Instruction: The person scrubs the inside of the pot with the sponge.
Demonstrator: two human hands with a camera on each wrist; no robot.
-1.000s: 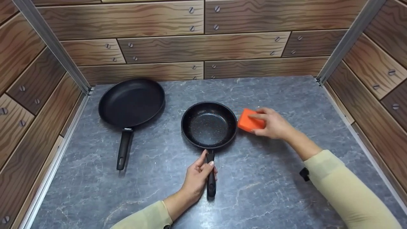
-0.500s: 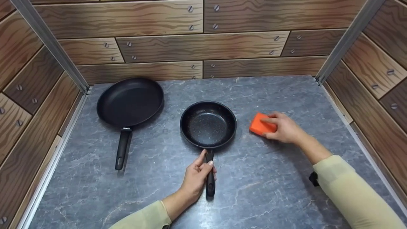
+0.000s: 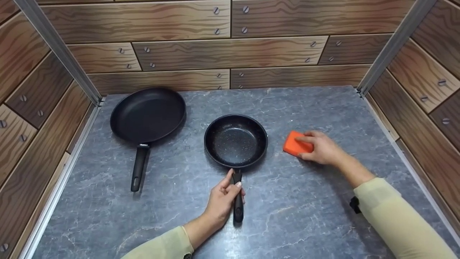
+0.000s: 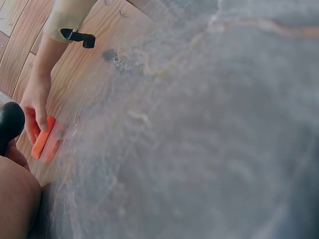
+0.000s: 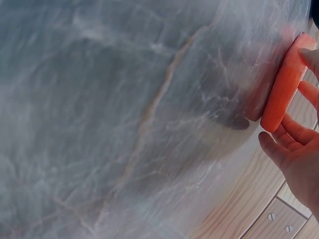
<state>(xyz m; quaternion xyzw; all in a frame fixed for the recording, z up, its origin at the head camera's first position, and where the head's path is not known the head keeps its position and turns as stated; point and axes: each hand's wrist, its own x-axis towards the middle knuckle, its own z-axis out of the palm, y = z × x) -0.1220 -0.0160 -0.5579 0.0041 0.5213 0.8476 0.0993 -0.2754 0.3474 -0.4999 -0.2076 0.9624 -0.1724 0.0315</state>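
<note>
Clock centred on the small pan, head view, 12 away from the person.

Small pan (image 3: 236, 145): black, speckled inside, base down, mid-counter (image 3: 172, 219). Its handle (image 3: 238, 212) points to 6.

Left hand (image 3: 220, 203): between 6 and 7. Grip closed round the upper part of that handle, just below the rim; thumb on top, index fingertip up where handle meets pan. Butt of the handle sticks out past the hand.

Orange block (image 3: 295, 143): at 3, apart from the pan. Low edge appears to touch the counter; in the right wrist view the block meets its own reflection.

Right hand (image 3: 321, 148): on the block's 3 o'clock side. Grip pinching the block, fingers over the top, thumb at the near edge.

Large pan (image 3: 148, 117): black, between 9 and 10, well apart from both hands. Its handle (image 3: 138, 169) points just past 6.

Forearms: left sleeve (image 3: 163, 244) enters from 7, right sleeve (image 3: 395, 219) from about 4; both pale yellow. Dark clip (image 3: 355, 205) at the right cuff.

Surroundings: grey marbled counter, wood-plank print on the back wall (image 3: 179, 54), metal posts at the far corners, 10 (image 3: 59, 54) and 2.
</note>
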